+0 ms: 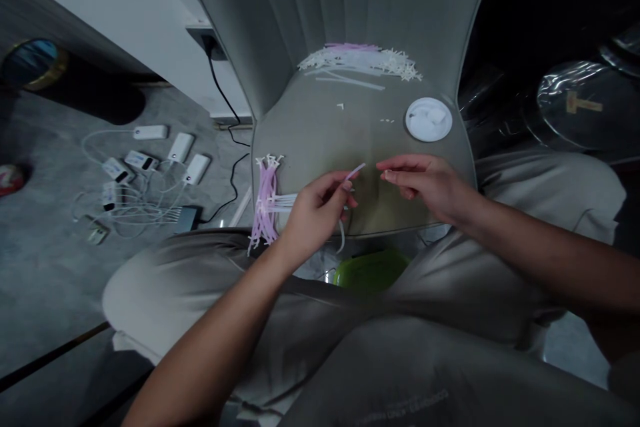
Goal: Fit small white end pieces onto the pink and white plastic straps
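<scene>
My left hand [323,203] is closed around a thin, flexible pale pink strip [356,171]. One end sticks up past the thumb, and a pale tail hangs below the fingers. Just to the right, my right hand [425,180] has its thumb and fingers drawn together near the strip's tip, without touching it; anything between them is too small to make out. Beside my left wrist lies a bundle of pink strips [266,203] with white tips, crossed by several white strips [284,201]. Tiny white pieces [387,121] are scattered on the chair seat [305,130].
A heap of white and pink strips [360,61] lies against the chair back. At the seat's right stands a white dish [429,120] holding small white pieces. Cabled white devices [150,160] cover the floor at left. Something green [370,270] shows below the seat edge.
</scene>
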Demonstrator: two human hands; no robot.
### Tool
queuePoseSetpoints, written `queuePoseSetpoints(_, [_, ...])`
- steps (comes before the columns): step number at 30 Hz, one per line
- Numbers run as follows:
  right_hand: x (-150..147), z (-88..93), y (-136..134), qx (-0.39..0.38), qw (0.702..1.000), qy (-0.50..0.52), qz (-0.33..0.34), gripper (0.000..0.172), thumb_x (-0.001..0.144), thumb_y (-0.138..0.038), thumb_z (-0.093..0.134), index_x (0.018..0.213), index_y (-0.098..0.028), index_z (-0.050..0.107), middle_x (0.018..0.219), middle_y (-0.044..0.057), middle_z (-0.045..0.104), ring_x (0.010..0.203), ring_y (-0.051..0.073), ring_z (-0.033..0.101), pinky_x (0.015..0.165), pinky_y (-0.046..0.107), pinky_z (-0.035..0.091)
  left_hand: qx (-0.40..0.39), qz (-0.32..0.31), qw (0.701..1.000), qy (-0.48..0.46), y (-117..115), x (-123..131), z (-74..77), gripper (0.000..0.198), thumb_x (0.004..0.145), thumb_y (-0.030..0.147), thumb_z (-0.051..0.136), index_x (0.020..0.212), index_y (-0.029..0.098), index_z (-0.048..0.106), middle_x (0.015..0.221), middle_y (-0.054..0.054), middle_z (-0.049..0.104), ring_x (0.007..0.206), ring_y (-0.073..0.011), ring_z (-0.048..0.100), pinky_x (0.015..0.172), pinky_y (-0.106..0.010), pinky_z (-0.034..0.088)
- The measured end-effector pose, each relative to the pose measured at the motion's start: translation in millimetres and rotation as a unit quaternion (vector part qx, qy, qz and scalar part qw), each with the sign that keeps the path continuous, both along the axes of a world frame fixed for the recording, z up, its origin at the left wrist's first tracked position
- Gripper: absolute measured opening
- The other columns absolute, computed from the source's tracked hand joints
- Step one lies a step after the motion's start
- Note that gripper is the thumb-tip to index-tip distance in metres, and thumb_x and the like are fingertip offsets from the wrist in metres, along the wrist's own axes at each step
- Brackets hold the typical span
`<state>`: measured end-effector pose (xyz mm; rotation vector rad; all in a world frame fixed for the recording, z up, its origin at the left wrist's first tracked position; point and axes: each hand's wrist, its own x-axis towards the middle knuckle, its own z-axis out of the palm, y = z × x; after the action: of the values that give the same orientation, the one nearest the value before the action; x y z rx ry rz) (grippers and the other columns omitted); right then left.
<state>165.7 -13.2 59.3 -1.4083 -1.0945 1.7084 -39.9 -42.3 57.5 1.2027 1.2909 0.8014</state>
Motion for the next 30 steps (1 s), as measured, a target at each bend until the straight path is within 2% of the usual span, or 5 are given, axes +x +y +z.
queuePoseSetpoints(5, [-1, -2.5, -3, 0.001, 1.0, 0.029, 0.008, 0.02, 0.08, -0.029, 0.067, 0.094, -0.019, 0.077, 0.085, 0.002, 0.07, 0.051, 0.004, 0.042, 0.047, 0.023, 0.029, -0.011, 0.0, 1.0, 0.021, 0, 4, -1.4, 0.027, 0.089, 0.038, 0.058, 0.1, 0.015, 0.068, 0.066, 0.002, 0.059, 0.055, -0.0076, 0.047, 0.049, -0.019, 0.036])
queuePoseSetpoints(12, [-1, -4.4, -4, 0.044, 0.999, 0.018, 0.0, 0.021, 0.075, -0.026, 0.073, 0.094, -0.019, 0.074, 0.083, 0.001, 0.069, 0.058, 0.006, 0.047, 0.048, 0.02, 0.033, 0.047, 0.0, 0.996, 0.071, -6, 8, -4.5, 0.032, 0.089, 0.046, 0.058, 0.086, 0.017, 0.07, 0.067, 0.002, 0.057, 0.062, -0.0095, 0.048, 0.055, -0.021, 0.037])
queuePoseSetpoints(20, [-3, -2.6, -7, 0.08, 0.996, 0.013, 0.027, 0.026, 0.074, -0.031, 0.076, 0.096, -0.018, 0.072, 0.087, 0.003, 0.07, 0.071, 0.01, 0.056, 0.049, 0.018, 0.038, 0.098, 0.042, 0.993, 0.057, -9, 15, -5.2, 0.03, 0.089, 0.041, 0.059, 0.106, 0.02, 0.071, 0.077, -0.001, 0.066, 0.065, -0.01, 0.051, 0.059, -0.021, 0.041])
queuePoseSetpoints(24, [-4, -0.2, -10, 0.079, 0.995, 0.019, 0.059, 0.029, 0.076, -0.032, 0.074, 0.102, -0.019, 0.07, 0.093, 0.004, 0.071, 0.075, 0.012, 0.059, 0.05, 0.019, 0.041, 0.109, 0.054, 0.991, 0.054, -11, 20, -6.4, 0.027, 0.087, 0.039, 0.062, 0.105, 0.021, 0.071, 0.074, 0.001, 0.064, 0.061, -0.0089, 0.049, 0.056, -0.02, 0.04])
queuePoseSetpoints(30, [-3, 1.6, -11, 0.062, 0.996, 0.016, 0.064, 0.03, 0.076, -0.031, 0.075, 0.102, -0.018, 0.069, 0.09, 0.003, 0.07, 0.065, 0.008, 0.056, 0.049, 0.018, 0.04, 0.163, 0.026, 0.98, 0.113, -14, 23, -6.2, 0.022, 0.086, 0.035, 0.064, 0.099, 0.02, 0.073, 0.059, 0.004, 0.057, 0.053, -0.007, 0.046, 0.054, -0.019, 0.039])
